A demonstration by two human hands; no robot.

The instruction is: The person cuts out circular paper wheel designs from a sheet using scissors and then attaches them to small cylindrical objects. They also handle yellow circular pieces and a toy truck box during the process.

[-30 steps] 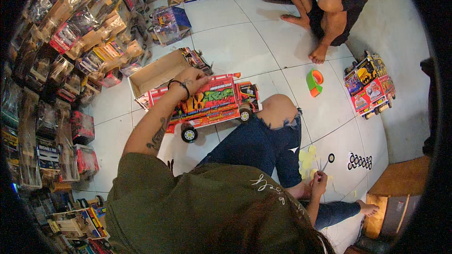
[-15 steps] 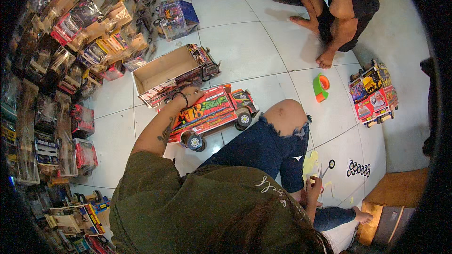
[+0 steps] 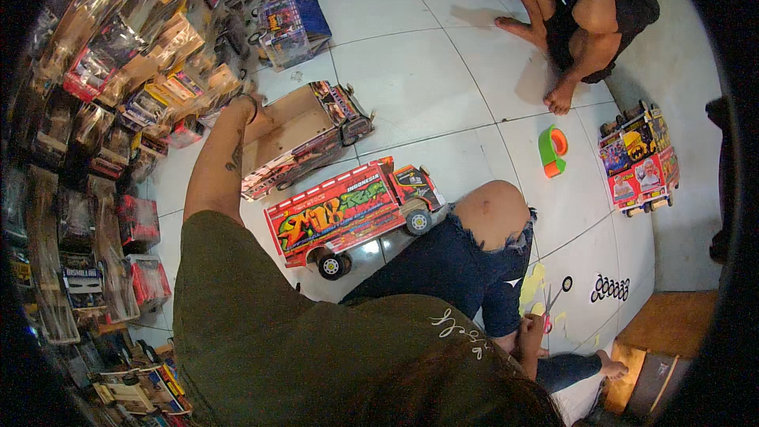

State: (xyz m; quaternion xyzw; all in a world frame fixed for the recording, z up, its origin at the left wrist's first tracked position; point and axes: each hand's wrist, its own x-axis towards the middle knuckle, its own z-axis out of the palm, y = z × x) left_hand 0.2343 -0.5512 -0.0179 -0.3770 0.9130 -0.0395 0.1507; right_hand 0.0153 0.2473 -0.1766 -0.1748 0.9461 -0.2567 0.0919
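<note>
My left hand [image 3: 254, 109] reaches over the far rear corner of a dark toy truck [image 3: 288, 162] with an open, box-like wooden bed. Its fingers are blurred, so their grip on the bed's edge is unclear. Just nearer to me stands a red toy truck [image 3: 336, 217] with bright graffiti lettering and black wheels, untouched by either hand. Low at the right, beside my bent leg, my right hand [image 3: 530, 336] is closed on a pair of scissors [image 3: 548, 318] with reddish handles. Yellow paper scraps [image 3: 532, 285] and a small black-and-white wheel disc [image 3: 567, 284] lie by the blades.
Stacked, plastic-wrapped toy trucks [image 3: 118, 111] fill the left side. A green and orange tape roll [image 3: 553, 150] sits on the tiled floor, near another decorated truck [image 3: 640, 162]. More wheel discs [image 3: 610, 288] lie at right, by a wooden box [image 3: 672, 320]. Another person's feet [image 3: 560, 99] rest at far right.
My left hand has left the red truck's top and moved left and away, to the dark truck's rear corner. My right hand stays low with the scissors. The whole view has shifted slightly.
</note>
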